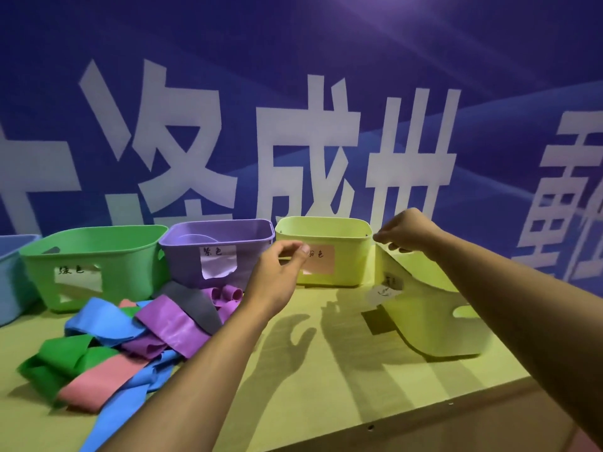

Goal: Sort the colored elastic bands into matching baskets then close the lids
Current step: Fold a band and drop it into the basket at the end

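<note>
The yellow basket (326, 252) stands upright between both hands; left hand (277, 275) and right hand (404, 231) curled at its rim, grip unclear.

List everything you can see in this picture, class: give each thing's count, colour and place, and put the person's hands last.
Baskets: five, along the back; blue at far left, cut off by the edge, then green, purple, yellow, and a second yellow one tipped at the right.
Paper labels: four, one on each basket front but the blue; handwritten.
Elastic bands: a tangled pile, count unclear; blue, green, pink, purple, grey; left of the table.
Table: one, light wood.
Banner: one, blue with white characters, behind.
Left hand: in front of the yellow basket.
Right hand: at that basket's right corner, fingers curled.
</note>
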`<action>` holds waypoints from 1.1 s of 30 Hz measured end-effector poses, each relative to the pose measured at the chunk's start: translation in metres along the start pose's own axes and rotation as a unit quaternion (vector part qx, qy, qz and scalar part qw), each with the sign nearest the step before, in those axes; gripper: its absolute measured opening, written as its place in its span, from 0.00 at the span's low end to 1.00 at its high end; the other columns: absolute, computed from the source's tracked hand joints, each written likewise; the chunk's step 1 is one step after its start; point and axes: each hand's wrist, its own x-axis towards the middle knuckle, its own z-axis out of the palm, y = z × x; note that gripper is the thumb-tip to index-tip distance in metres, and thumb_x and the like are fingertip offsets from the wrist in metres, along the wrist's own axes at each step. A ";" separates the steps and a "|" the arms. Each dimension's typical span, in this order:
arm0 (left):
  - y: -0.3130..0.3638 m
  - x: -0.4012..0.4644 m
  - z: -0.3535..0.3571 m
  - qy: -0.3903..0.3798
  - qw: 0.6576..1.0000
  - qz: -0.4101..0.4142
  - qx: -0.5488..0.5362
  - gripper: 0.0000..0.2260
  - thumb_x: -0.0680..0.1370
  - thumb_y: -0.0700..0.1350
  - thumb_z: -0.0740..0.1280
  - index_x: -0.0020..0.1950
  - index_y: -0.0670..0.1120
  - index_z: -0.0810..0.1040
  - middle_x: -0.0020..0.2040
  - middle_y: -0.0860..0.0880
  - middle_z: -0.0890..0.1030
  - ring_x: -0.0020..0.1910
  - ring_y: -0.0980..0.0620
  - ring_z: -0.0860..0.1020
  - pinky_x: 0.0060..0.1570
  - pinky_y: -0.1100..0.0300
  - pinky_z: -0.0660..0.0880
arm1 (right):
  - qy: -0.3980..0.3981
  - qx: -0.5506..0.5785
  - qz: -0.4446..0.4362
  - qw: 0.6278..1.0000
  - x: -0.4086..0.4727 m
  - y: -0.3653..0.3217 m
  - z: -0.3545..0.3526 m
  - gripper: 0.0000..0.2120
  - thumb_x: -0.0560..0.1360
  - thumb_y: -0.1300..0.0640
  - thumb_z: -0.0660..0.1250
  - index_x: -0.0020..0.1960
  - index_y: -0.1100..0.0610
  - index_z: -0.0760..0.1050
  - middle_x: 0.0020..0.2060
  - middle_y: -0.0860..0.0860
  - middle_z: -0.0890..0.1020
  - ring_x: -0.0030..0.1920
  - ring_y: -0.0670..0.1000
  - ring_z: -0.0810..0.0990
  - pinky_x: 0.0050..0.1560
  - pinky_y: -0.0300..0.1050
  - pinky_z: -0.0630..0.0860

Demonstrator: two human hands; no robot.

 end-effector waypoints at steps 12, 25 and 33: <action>-0.019 -0.029 -0.111 0.061 0.996 -0.005 0.065 0.03 0.82 0.47 0.69 0.50 0.55 0.80 0.51 0.55 0.83 0.49 0.59 0.82 0.50 0.67 0.76 | -0.159 -0.055 -0.165 0.972 -0.074 -0.112 0.108 0.12 0.77 0.50 0.75 0.56 0.56 0.84 0.42 0.50 0.86 0.38 0.45 0.82 0.36 0.37 0.77; -0.057 -0.070 -0.163 0.048 0.991 -0.047 0.114 0.03 0.82 0.46 0.69 0.53 0.54 0.82 0.52 0.56 0.84 0.53 0.54 0.81 0.50 0.71 0.72 | -0.260 -0.216 -0.245 0.908 -0.107 -0.109 0.194 0.19 0.73 0.49 0.78 0.63 0.53 0.84 0.58 0.47 0.85 0.51 0.49 0.80 0.52 0.44 0.77; -0.056 -0.073 -0.157 0.036 0.993 -0.045 0.101 0.04 0.82 0.47 0.69 0.55 0.53 0.82 0.51 0.56 0.83 0.49 0.59 0.80 0.46 0.61 0.75 | -0.204 -0.191 -0.231 0.932 -0.106 -0.116 0.183 0.08 0.77 0.54 0.74 0.53 0.57 0.87 0.46 0.53 0.87 0.42 0.52 0.84 0.36 0.39 0.75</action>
